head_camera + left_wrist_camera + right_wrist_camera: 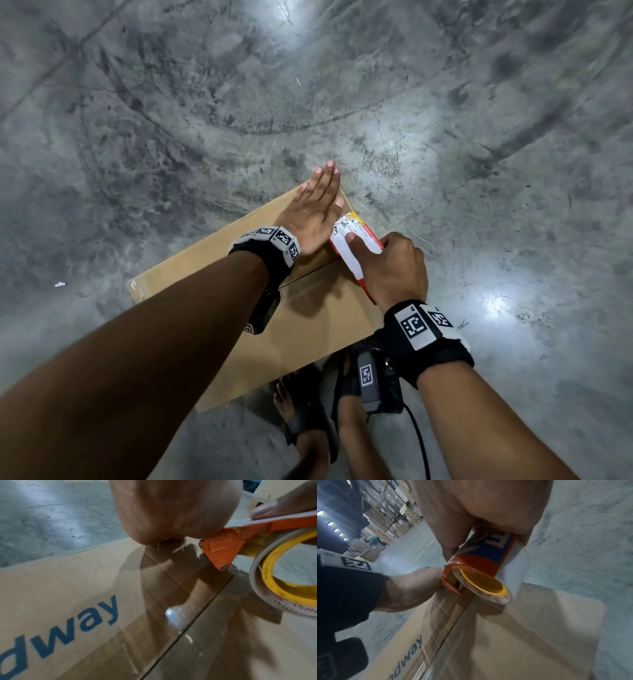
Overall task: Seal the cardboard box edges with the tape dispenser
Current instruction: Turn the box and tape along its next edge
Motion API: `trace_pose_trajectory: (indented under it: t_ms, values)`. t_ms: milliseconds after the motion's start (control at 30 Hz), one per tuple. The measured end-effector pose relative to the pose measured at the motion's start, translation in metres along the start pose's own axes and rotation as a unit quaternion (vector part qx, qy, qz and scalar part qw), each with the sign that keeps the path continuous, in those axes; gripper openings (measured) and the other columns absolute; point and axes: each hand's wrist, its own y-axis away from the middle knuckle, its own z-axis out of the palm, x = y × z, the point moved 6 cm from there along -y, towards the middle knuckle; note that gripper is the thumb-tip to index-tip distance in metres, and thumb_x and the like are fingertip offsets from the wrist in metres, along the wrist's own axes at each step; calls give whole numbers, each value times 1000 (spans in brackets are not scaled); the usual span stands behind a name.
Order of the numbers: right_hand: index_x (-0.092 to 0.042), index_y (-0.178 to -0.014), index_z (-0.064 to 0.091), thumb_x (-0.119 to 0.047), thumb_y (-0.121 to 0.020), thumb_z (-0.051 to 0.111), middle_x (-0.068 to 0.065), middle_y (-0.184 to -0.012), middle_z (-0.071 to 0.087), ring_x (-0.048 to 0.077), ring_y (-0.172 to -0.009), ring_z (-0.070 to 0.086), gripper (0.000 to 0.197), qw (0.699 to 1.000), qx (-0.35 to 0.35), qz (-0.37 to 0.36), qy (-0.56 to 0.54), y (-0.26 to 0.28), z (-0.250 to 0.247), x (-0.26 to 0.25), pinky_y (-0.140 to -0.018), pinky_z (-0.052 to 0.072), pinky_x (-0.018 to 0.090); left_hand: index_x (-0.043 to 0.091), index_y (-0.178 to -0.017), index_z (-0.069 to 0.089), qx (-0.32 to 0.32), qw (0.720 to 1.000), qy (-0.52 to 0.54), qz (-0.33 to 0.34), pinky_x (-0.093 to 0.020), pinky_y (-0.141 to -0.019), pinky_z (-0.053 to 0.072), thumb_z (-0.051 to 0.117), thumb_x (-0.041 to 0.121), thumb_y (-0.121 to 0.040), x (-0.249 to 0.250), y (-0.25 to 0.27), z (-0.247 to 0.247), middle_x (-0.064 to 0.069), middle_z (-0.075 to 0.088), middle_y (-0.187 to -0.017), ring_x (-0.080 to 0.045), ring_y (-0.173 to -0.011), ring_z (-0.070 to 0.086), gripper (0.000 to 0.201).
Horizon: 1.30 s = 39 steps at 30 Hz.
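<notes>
A brown cardboard box point(308, 318) lies on the concrete floor, its top flaps meeting at a centre seam point(197, 616) covered by clear tape. My left hand point(313, 209) lies flat with straight fingers on the box's far end, reaching past the edge. My right hand point(394, 267) grips an orange tape dispenser point(356, 246) with a white label, thumb pressed on top. The dispenser point(481, 572) sits on the seam just behind the left hand; its tape roll point(281, 582) has a yellow core. Blue lettering point(68, 626) is printed on the left flap.
Grey concrete floor point(171, 120) surrounds the box on all sides. My feet in sandals point(308, 425) stand at the box's near edge. In the right wrist view, stacked cartons point(375, 520) and a person point(373, 539) are far off at the upper left.
</notes>
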Motion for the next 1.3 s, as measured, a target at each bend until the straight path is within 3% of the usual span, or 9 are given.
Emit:
trace_pose_trajectory:
  t_ms: [300,500,700,833,933,1299]
  values:
    - [-18,-83,60,-74,-76,60,4,-83,68,31,-86,62,57,999,1,36,1,49,-24,52,-72,54,39,16,-156,-11,-20,1000,-16,-5,-33,-122,-7,12,47,-104,5,1,2,1,-20,-164,-15,-151,-18,65]
    - [-14,-94,64,-71,-81,60,10,-95,69,34,-93,62,58,998,-6,41,49,36,-17,50,-75,51,39,16,-154,-20,-8,999,-48,-15,-35,-122,-9,17,60,-100,4,1,12,1,-27,-162,-14,-149,-24,79]
    - [-11,-106,64,-68,-83,59,14,-109,67,37,-104,62,62,996,-7,56,67,32,-10,47,-85,49,41,9,-153,-19,40,992,-113,-31,-37,-122,-10,21,69,-95,7,2,20,-6,-22,-164,-20,-151,-20,92]
    - [-11,-105,62,-69,-83,59,14,-109,67,37,-102,62,62,996,-13,65,55,34,-10,49,-85,51,41,2,-154,-10,63,987,-144,-36,-43,-125,-3,17,63,-98,21,12,24,-15,-14,-165,-29,-152,-14,87]
    - [-11,-103,62,-69,-82,59,13,-107,67,37,-99,62,62,996,-21,68,52,33,-12,51,-84,51,42,1,-155,-5,56,987,-143,-35,-42,-125,0,20,65,-97,29,20,39,-15,-9,-165,-29,-153,-10,90]
    - [-12,-112,62,-69,-84,59,12,-113,66,36,-107,61,63,997,-8,57,53,36,-11,55,-85,46,40,5,-154,-13,59,990,-119,-37,-45,-124,-5,18,76,-91,26,20,43,-11,-18,-164,-26,-151,-19,99]
